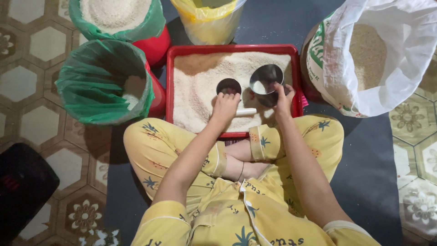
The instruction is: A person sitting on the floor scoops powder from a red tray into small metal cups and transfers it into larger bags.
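Observation:
I sit cross-legged in yellow patterned clothes before a red tray (169, 86) filled with white rice. My left hand (224, 107) grips a small dark round cup (228, 85) pressed into the rice. My right hand (283, 101) holds a larger shiny metal cup (266, 81) tilted above the tray, with a little rice inside. A short white stick-like object (246, 111) lies on the rice between my hands.
A red bucket lined with a green bag (98, 82) stands left of the tray, with little rice in it. A second green-lined bucket of rice (119, 18) and a yellow-lined bucket (208, 20) stand behind. A large white sack of rice (364, 59) sits right. A dark object (22, 187) lies lower left.

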